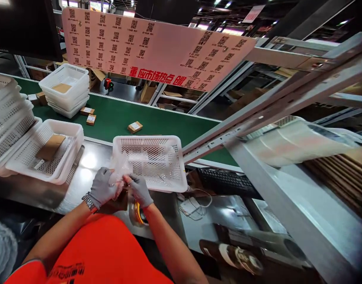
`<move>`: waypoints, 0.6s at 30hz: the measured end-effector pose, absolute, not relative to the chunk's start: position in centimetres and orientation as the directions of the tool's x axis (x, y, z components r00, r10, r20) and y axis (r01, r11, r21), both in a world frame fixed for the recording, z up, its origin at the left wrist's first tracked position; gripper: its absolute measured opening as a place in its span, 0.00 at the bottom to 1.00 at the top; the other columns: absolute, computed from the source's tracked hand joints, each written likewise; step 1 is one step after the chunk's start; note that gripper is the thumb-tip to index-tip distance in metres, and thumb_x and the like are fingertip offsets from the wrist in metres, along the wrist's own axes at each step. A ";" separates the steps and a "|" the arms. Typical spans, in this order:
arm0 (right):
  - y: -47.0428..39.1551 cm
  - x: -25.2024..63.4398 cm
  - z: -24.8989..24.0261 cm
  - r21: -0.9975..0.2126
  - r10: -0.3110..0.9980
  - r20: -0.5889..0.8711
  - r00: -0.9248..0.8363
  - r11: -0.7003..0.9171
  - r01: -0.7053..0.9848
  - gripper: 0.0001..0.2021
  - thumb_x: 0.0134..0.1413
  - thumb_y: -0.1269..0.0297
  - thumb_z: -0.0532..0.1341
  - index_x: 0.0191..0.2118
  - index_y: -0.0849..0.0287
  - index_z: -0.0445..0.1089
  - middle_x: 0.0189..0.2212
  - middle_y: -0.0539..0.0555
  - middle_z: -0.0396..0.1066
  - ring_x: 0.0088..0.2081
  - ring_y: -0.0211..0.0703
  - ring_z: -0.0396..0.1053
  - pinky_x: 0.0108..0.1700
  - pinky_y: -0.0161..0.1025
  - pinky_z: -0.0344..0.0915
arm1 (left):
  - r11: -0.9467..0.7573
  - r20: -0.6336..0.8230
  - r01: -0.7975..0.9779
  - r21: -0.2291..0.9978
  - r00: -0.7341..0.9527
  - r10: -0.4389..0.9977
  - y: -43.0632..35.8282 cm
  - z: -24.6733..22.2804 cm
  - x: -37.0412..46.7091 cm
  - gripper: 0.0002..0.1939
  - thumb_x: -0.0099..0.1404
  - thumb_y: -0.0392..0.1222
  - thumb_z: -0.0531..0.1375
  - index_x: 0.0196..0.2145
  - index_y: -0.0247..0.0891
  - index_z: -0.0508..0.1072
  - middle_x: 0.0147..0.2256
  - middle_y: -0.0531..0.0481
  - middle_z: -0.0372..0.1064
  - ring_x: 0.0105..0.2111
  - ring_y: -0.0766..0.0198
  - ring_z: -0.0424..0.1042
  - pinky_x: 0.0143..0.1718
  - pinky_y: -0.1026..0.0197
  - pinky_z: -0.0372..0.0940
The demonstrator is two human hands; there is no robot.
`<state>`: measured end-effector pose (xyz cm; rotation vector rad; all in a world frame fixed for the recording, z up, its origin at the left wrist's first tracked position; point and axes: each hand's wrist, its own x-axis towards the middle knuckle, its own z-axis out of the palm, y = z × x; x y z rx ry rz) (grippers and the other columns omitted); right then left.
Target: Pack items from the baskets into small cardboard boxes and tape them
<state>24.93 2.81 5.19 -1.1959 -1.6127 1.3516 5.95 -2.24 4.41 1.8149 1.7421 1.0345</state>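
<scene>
Clear bubble wrap (120, 169) is bunched between my two gloved hands, over the left edge of a white perforated basket (151, 184). My left hand (103, 188), in a grey glove with a watch at the wrist, has its fingers closed on the wrap. On the other side my right hand (137, 189), gloved with bare fingertips, pinches the same wrap. Clear plastic pieces lie inside the basket. Below the hands sits a brown cardboard piece (120, 202), partly hidden, beside a yellow tape roll (138, 213).
Stacked white baskets (64, 81) and small boxes (135, 126) stand on a green conveyor (112, 114). Another basket (77, 136) at the left holds a brown packet. A metal frame (275, 94) slants across the right, above a black keyboard (225, 179). A bottle lies at the lower right.
</scene>
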 end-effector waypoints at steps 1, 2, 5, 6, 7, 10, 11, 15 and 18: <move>2.6 24.7 4.8 -0.979 0.940 -0.061 -0.335 0.008 0.202 0.27 0.59 0.35 0.65 0.28 0.57 0.74 0.25 0.49 0.70 0.29 0.40 0.65 0.34 0.37 0.66 | -0.127 0.215 0.688 0.714 -0.044 0.976 -2.5 4.0 5.4 0.16 0.67 0.36 0.66 0.52 0.38 0.81 0.49 0.40 0.76 0.51 0.48 0.76 0.56 0.49 0.73; 2.5 24.5 4.5 -0.981 0.936 -0.084 -0.341 -0.017 0.194 0.26 0.58 0.35 0.66 0.27 0.56 0.73 0.24 0.49 0.69 0.28 0.39 0.65 0.33 0.37 0.65 | -0.128 0.206 0.711 0.691 -0.024 0.978 -2.8 3.6 4.7 0.12 0.68 0.34 0.64 0.48 0.39 0.82 0.46 0.41 0.76 0.49 0.50 0.76 0.54 0.50 0.73; 2.6 24.2 3.3 -0.976 0.933 -0.128 -0.335 -0.060 0.207 0.27 0.54 0.34 0.67 0.25 0.55 0.70 0.21 0.47 0.65 0.27 0.38 0.63 0.31 0.36 0.62 | -0.124 0.206 0.766 0.631 -0.011 0.979 -3.5 2.9 2.6 0.11 0.73 0.33 0.59 0.42 0.41 0.82 0.43 0.42 0.77 0.47 0.52 0.76 0.51 0.53 0.71; 2.8 24.2 3.0 -0.973 0.932 -0.139 -0.335 -0.066 0.219 0.28 0.54 0.33 0.67 0.24 0.55 0.69 0.21 0.46 0.64 0.26 0.38 0.62 0.31 0.36 0.61 | -0.115 0.214 0.781 0.614 -0.025 0.977 -3.6 2.9 1.9 0.11 0.74 0.34 0.58 0.42 0.40 0.82 0.43 0.42 0.77 0.47 0.53 0.76 0.50 0.54 0.71; 3.0 24.2 2.8 -0.970 0.927 -0.150 -0.344 -0.071 0.233 0.28 0.53 0.34 0.67 0.24 0.55 0.68 0.20 0.46 0.63 0.26 0.38 0.61 0.31 0.36 0.61 | -0.101 0.219 0.795 0.598 -0.041 0.975 -3.7 3.0 1.3 0.12 0.75 0.35 0.57 0.42 0.40 0.82 0.44 0.41 0.77 0.47 0.53 0.75 0.50 0.54 0.70; 3.5 24.3 2.7 -0.960 0.892 -0.175 -0.416 -0.061 0.275 0.26 0.53 0.36 0.69 0.24 0.56 0.69 0.21 0.45 0.63 0.26 0.37 0.60 0.31 0.36 0.58 | -0.032 0.206 0.833 0.552 -0.099 0.974 -3.9 3.4 0.2 0.12 0.77 0.37 0.57 0.42 0.38 0.81 0.44 0.40 0.76 0.47 0.52 0.74 0.51 0.53 0.70; 3.6 24.3 2.8 -0.957 0.880 -0.178 -0.440 -0.051 0.285 0.26 0.53 0.37 0.69 0.25 0.56 0.70 0.21 0.45 0.63 0.27 0.37 0.60 0.32 0.36 0.57 | -0.002 0.203 0.841 0.541 -0.128 0.971 -4.0 3.5 0.2 0.10 0.76 0.37 0.58 0.44 0.38 0.81 0.45 0.40 0.75 0.48 0.51 0.74 0.52 0.52 0.70; 3.6 23.4 3.2 -0.960 0.858 -0.171 -0.485 -0.034 0.278 0.25 0.57 0.38 0.68 0.25 0.56 0.69 0.23 0.46 0.62 0.28 0.37 0.58 0.33 0.36 0.54 | 0.046 0.242 0.866 0.499 -0.190 0.951 -4.3 3.4 2.1 0.30 0.66 0.45 0.70 0.63 0.34 0.73 0.55 0.37 0.73 0.55 0.45 0.73 0.57 0.47 0.72; 3.5 22.7 3.0 -0.965 0.851 -0.158 -0.501 -0.024 0.262 0.27 0.59 0.36 0.65 0.25 0.55 0.67 0.23 0.46 0.61 0.29 0.38 0.57 0.32 0.37 0.54 | 0.087 0.190 0.918 0.387 -0.171 0.967 -4.3 3.1 3.5 0.40 0.62 0.41 0.72 0.69 0.29 0.68 0.55 0.33 0.73 0.52 0.42 0.75 0.53 0.45 0.73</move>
